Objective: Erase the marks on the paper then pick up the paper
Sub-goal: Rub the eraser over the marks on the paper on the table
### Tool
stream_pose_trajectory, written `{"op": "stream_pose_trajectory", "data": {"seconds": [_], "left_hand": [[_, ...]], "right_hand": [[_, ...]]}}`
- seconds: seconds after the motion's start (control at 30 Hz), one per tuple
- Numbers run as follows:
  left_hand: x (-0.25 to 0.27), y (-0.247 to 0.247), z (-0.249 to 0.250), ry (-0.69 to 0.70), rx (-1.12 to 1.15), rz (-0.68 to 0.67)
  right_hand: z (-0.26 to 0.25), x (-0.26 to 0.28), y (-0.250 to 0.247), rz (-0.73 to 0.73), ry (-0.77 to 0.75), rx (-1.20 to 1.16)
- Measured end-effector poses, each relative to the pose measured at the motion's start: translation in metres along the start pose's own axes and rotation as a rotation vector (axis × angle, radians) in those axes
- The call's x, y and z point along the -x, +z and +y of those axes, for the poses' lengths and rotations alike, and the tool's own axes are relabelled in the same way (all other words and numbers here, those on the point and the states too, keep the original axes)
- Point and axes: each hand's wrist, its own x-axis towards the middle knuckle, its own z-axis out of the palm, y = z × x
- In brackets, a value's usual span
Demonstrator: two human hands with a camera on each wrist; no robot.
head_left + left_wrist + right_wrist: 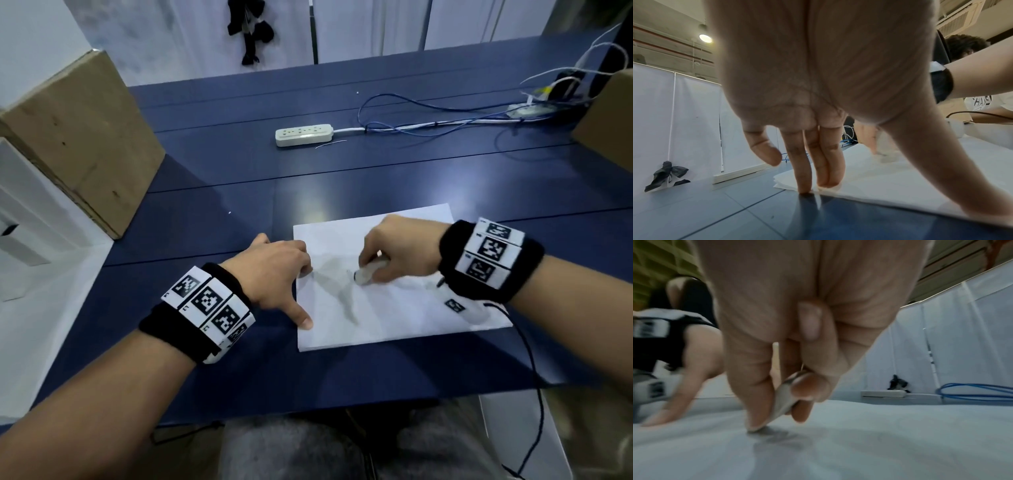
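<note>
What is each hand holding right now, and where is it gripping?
The right hand pinches a white eraser by its upper part. The left hand holds nothing; its straight fingers press the paper's left edge.

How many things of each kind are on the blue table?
White sheets of paper: 1
White erasers, pinched in the right hand: 1
White power strips: 1
Brown cardboard boxes: 2
Total: 5
The left hand presses the paper's left edge; the blue and white cables are too tangled to count.
</note>
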Motion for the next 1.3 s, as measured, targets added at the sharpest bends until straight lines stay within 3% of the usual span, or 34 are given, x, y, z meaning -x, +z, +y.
{"op": "stream_pose_trajectory", "data": {"seconds": [0.1, 0.27, 0.5, 0.7, 0.9, 1.1, 1.3], "left_hand": [[0.002, 0.0, 0.0, 0.002, 0.003, 0.011], [0.002, 0.001, -0.001, 0.048, 0.039, 0.022], [0.002, -0.002, 0.003, 0.043, -0.012, 0.015], [0.002, -0.001, 0.003, 0.039, -0.017, 0.008], [0.002, -0.003, 0.004, 0.034, -0.015, 0.011], [0.0, -0.002, 0.003, 0.037, -0.005, 0.009], [0.001, -0.004, 0.005, 0.032, -0.016, 0.012]], "right_hand": [[0.004, -0.001, 0.001, 0.057, 0.018, 0.025], [-0.023, 0.026, 0.01, -0.176, -0.108, -0.027], [0.006, 0.0, -0.003, 0.086, 0.028, 0.004], [-0.015, 0.024, 0.008, -0.214, -0.084, -0.056], [0.012, -0.004, -0.004, 0.108, 0.036, 0.014], [-0.018, 0.027, 0.01, -0.218, -0.092, -0.046], [0.011, 0.0, -0.003, 0.06, 0.031, 0.037]]}}
